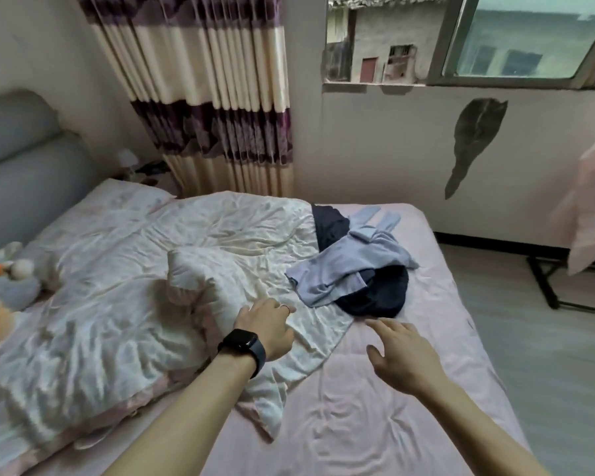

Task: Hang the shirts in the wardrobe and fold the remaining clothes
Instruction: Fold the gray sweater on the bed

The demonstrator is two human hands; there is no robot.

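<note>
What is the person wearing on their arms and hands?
No sleeves show; both forearms are bare. The left hand has a thin ring on one finger, and a black watch with a dark rectangular face sits on that wrist. The right hand wears nothing.

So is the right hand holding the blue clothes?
No, the right hand is open over the pink sheet, apart from the blue clothes.

Bed (375,407): quilt (134,269) lies across it from 9 to 12 o'clock; clothes pile (351,269) at 1 o'clock, touching the quilt's edge. My left hand (265,328) over the quilt, my right hand (402,355) just before the pile. Soft toys (11,269) at 9; curtain (213,97) behind at 12.
</note>
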